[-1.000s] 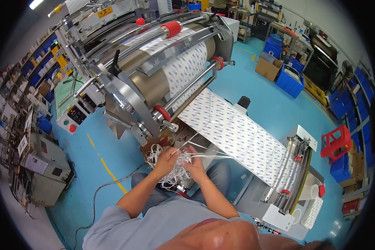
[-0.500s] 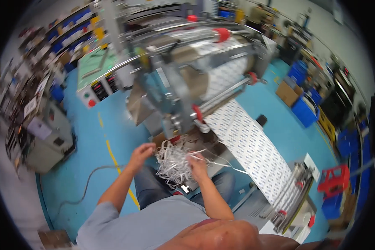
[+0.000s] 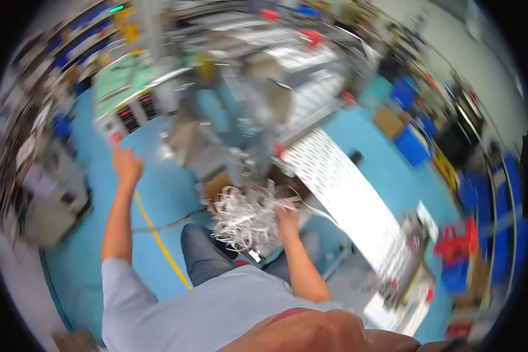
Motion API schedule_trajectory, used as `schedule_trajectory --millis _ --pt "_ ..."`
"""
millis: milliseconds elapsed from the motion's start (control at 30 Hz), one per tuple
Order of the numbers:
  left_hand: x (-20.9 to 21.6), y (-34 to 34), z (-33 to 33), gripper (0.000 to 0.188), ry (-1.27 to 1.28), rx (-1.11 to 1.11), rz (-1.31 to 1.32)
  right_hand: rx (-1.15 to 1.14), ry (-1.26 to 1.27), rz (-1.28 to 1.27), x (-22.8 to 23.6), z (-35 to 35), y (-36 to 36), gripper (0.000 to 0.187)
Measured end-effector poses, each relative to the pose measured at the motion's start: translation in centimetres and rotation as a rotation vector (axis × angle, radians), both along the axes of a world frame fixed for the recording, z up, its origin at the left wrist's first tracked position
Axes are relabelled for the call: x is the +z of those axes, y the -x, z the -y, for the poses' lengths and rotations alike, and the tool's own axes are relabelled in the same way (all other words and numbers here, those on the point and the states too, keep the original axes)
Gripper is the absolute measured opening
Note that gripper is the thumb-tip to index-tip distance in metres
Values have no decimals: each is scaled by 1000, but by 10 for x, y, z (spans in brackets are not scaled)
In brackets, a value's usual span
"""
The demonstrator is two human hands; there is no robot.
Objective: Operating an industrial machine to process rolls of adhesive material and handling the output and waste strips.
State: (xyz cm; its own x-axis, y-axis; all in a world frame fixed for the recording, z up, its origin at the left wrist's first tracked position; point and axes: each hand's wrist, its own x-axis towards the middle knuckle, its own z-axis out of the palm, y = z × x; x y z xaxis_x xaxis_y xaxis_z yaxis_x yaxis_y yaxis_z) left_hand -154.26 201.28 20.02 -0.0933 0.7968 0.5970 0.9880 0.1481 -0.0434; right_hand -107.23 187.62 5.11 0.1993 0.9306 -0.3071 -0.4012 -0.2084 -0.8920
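Observation:
My left arm is stretched forward and to the left. One finger of my left hand (image 3: 127, 164) points at the red button (image 3: 117, 138) on the corner of a green-topped control box (image 3: 107, 124); blur hides whether it touches. Nothing shows in that hand. Between my knees lies a tangled heap of thin white strips (image 3: 243, 218). My right hand (image 3: 286, 218) is at its right edge, fingers closed on white strips. From there a single strip runs right toward a wide printed white web (image 3: 349, 199), which slopes from the roller machine (image 3: 240, 111) to a lower roller unit (image 3: 413, 246).
A grey machine cabinet (image 3: 56, 205) stands at the left. Blue bins (image 3: 413, 146), a cardboard box (image 3: 388, 122) and a red crate (image 3: 456, 240) are along the right. A cable (image 3: 170, 224) and a yellow line (image 3: 158, 240) cross the blue floor.
My left hand has moved from beside the strip heap out to the red button at the left. My right hand stays by the strips. The whole view has shifted and blurred.

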Motion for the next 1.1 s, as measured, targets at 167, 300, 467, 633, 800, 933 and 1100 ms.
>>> schedule_trajectory --millis 167,300,467,633,800,933,1100 --pt "25 -19 7 36 123 76 -131 -64 -43 -55 24 -8 6 15" --pt "15 -18 -3 37 205 101 -210 -45 -52 -81 37 -4 -1 14" --pt "16 -13 0 36 298 119 -223 -24 -89 -91 26 5 -4 14" --pt "19 -11 18 32 244 -34 -144 -37 -104 -148 26 9 -2 14" --pt "-30 -122 54 34 476 -550 325 -35 -157 -60 10 -3 14 16" --pt "-4 -302 79 58 555 -961 382 45 -153 55 9 -28 42 20" --pt "-64 -327 2 39 808 -954 345 100 -317 353 5 -75 99 31"
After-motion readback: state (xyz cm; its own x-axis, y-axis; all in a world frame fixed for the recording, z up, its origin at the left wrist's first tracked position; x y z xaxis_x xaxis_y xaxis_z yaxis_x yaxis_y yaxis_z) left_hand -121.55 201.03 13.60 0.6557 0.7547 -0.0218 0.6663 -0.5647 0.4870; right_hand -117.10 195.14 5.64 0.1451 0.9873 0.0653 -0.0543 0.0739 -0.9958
